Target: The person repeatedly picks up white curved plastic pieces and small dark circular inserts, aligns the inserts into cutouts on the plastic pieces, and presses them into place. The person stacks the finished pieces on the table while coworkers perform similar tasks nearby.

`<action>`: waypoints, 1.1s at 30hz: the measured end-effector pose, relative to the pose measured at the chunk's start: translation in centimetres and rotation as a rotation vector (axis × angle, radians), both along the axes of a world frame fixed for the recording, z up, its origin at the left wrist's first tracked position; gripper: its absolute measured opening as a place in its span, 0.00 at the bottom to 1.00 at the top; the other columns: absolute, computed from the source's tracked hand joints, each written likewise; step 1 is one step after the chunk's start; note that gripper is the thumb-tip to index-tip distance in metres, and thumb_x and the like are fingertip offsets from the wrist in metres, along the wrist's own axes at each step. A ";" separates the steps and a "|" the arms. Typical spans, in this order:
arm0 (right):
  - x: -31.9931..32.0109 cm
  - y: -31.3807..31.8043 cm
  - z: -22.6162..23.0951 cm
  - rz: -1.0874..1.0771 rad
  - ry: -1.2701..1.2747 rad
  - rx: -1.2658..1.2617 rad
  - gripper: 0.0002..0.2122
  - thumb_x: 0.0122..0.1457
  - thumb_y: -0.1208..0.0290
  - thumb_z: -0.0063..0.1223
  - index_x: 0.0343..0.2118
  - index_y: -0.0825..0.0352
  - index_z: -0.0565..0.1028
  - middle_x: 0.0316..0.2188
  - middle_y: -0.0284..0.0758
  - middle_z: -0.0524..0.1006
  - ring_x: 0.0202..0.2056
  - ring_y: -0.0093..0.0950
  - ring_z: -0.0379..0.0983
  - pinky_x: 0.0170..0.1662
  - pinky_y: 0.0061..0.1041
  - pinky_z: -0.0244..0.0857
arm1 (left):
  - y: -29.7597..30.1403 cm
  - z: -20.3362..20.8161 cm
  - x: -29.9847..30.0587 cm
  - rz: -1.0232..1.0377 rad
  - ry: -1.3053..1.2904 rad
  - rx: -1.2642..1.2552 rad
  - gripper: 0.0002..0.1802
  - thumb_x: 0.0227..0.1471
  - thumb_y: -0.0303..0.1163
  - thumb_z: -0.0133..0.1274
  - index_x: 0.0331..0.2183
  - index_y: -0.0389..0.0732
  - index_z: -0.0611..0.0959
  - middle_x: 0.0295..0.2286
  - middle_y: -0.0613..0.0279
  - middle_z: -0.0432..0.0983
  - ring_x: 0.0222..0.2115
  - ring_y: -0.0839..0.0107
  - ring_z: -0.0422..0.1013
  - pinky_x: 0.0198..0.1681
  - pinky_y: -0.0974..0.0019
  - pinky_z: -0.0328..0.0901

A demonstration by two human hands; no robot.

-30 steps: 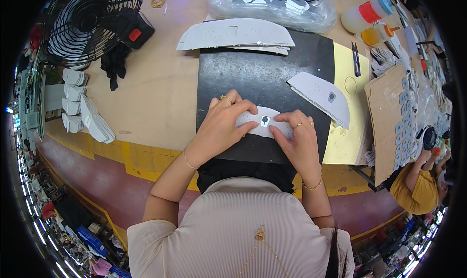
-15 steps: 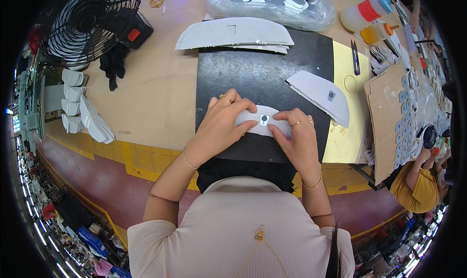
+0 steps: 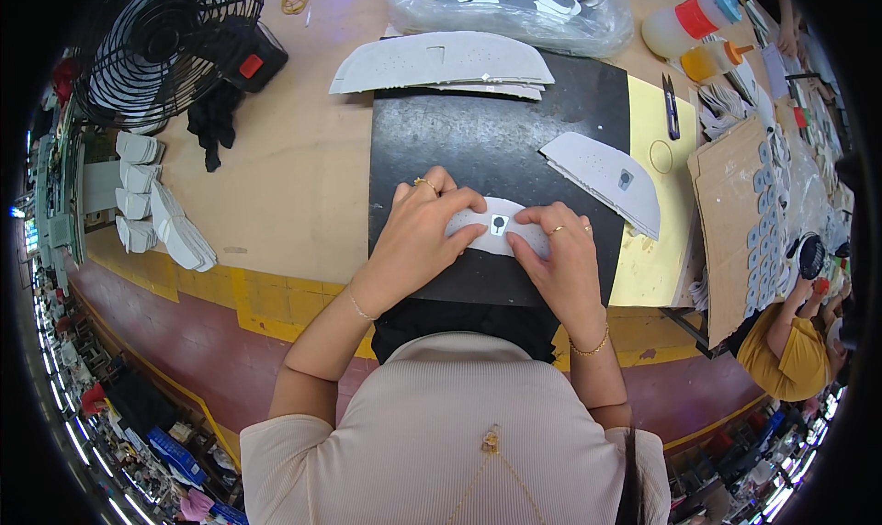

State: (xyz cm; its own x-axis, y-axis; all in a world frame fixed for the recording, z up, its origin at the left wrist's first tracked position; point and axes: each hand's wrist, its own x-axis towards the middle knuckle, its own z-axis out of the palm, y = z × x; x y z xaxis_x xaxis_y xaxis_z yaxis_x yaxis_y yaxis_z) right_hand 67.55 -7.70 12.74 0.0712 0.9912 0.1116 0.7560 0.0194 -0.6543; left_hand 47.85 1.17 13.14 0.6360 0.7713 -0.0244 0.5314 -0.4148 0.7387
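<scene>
A curved white perforated piece (image 3: pixel 501 244) lies near the front edge of a black mat (image 3: pixel 464 144). In its middle sits a small dark keyhole-shaped patch (image 3: pixel 499 223) framed in bright white. My left hand (image 3: pixel 418 224) is closed on the piece's left part, thumb and fingers at its edges. On the other side of the patch my right hand (image 3: pixel 559 242) pinches the piece between thumb and fingers. To the right rests a stack of similar white pieces (image 3: pixel 602 174), its top one bearing a dark patch. Farther off lies a bigger stack of white pieces (image 3: pixel 450 58) with notches.
A black fan (image 3: pixel 161 33) stands far left, above stacks of white cut parts (image 3: pixel 170 226). Behind the mat is a plastic bag (image 3: pixel 514 29) of small grey and white parts. At right are bottles (image 3: pixel 694 24), thread snips (image 3: pixel 672 107) and cardboard (image 3: pixel 735 213) with grey tabs.
Almost nothing differs. Both hands keep their grip on the white piece, and the whole view has shifted very slightly.
</scene>
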 end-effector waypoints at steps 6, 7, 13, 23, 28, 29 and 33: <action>0.0 0.0 0.1 0.038 -0.077 0.021 0.10 0.55 0.72 0.66 0.39 0.62 0.78 0.32 0.34 0.74 0.32 0.34 0.71 0.39 0.32 0.59 | -0.6 -0.4 0.0 -0.008 -0.005 0.152 0.12 0.50 0.33 0.65 0.39 0.46 0.86 0.36 0.59 0.70 0.38 0.63 0.68 0.41 0.61 0.56; 0.0 0.0 0.2 0.045 -0.093 0.025 0.10 0.55 0.72 0.66 0.40 0.62 0.78 0.32 0.34 0.73 0.32 0.34 0.71 0.39 0.32 0.59 | -0.7 -0.6 -0.1 -0.011 -0.002 0.180 0.11 0.51 0.34 0.65 0.39 0.46 0.86 0.36 0.59 0.71 0.38 0.63 0.68 0.41 0.60 0.57; -0.5 -0.3 0.5 0.003 -0.241 0.045 0.12 0.54 0.70 0.66 0.41 0.59 0.80 0.40 0.31 0.74 0.42 0.32 0.69 0.47 0.35 0.56 | -1.1 -1.0 -0.2 -0.042 0.040 0.383 0.14 0.52 0.36 0.64 0.42 0.46 0.85 0.39 0.60 0.72 0.41 0.62 0.67 0.45 0.58 0.57; -1.6 -2.3 -1.2 0.012 -0.273 0.163 0.15 0.53 0.76 0.63 0.45 0.59 0.81 0.46 0.32 0.75 0.46 0.33 0.69 0.52 0.37 0.58 | -0.1 -0.9 1.1 0.056 0.055 0.192 0.14 0.53 0.38 0.64 0.40 0.44 0.84 0.35 0.62 0.72 0.40 0.61 0.66 0.47 0.57 0.52; -1.6 -2.5 -1.4 0.041 -0.310 0.193 0.18 0.51 0.79 0.62 0.47 0.60 0.81 0.46 0.33 0.75 0.46 0.35 0.70 0.53 0.39 0.62 | -0.2 -1.5 1.6 0.131 0.028 0.213 0.10 0.52 0.39 0.64 0.32 0.44 0.86 0.32 0.65 0.73 0.38 0.63 0.65 0.46 0.59 0.51; -1.6 -2.5 -1.3 0.048 -0.318 0.190 0.18 0.51 0.79 0.62 0.47 0.60 0.81 0.46 0.33 0.75 0.46 0.35 0.70 0.53 0.39 0.62 | -0.2 -1.5 1.7 0.137 0.034 0.209 0.10 0.52 0.39 0.64 0.32 0.44 0.86 0.31 0.65 0.73 0.38 0.64 0.65 0.46 0.59 0.51; -1.5 -2.4 -1.0 0.068 -0.348 0.189 0.18 0.51 0.79 0.61 0.47 0.60 0.80 0.47 0.34 0.75 0.47 0.36 0.70 0.53 0.40 0.62 | -0.3 -1.6 2.0 0.156 0.049 0.219 0.09 0.53 0.39 0.64 0.30 0.45 0.86 0.31 0.65 0.72 0.37 0.64 0.65 0.46 0.58 0.50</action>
State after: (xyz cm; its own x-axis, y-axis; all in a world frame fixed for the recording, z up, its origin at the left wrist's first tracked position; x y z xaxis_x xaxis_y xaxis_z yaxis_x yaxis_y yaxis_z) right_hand 66.04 -10.12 11.78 -0.0678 0.9521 0.2980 0.9246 0.1721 -0.3397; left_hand 49.86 0.90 11.52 0.5114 0.8501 0.1257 0.6344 -0.4721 0.6121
